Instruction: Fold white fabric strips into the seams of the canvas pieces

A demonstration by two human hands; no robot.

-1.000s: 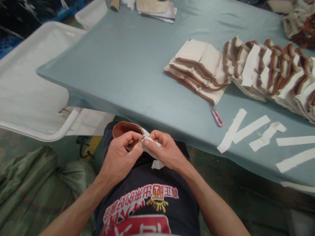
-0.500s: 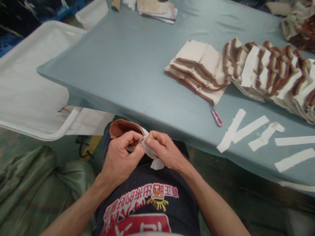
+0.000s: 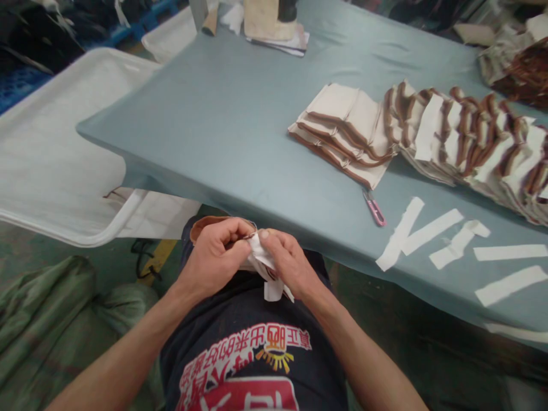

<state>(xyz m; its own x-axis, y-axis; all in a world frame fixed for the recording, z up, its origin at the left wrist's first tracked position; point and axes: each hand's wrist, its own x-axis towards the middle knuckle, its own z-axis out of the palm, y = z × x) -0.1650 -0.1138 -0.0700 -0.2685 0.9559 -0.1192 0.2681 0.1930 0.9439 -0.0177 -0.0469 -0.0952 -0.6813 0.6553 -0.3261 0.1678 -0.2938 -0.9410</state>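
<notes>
Over my lap, by the table's near edge, both hands pinch a brown-and-white sewn fabric piece (image 3: 204, 224). My left hand (image 3: 214, 257) is closed with thumb and forefinger on its edge, most of the brown part hidden behind the knuckles. My right hand (image 3: 289, 260) grips the white part close beside the left fingertips. A white strip end (image 3: 273, 290) hangs below my right hand. Something thin like a thread or wire curves above the fingertips; its kind is too small to tell.
On the blue-green covered table (image 3: 214, 125) lie stacked white panels with brown edges (image 3: 342, 128), a long row of similar pieces (image 3: 471, 142), pink thread snips (image 3: 374, 208) and several white strips (image 3: 432, 231). White bins (image 3: 55, 142) stand left, a green sack (image 3: 47, 331) below.
The view has shifted slightly. The fabric piece has turned, showing less of its brown opening and more white strip below my right hand. Both hands keep their pinch.
</notes>
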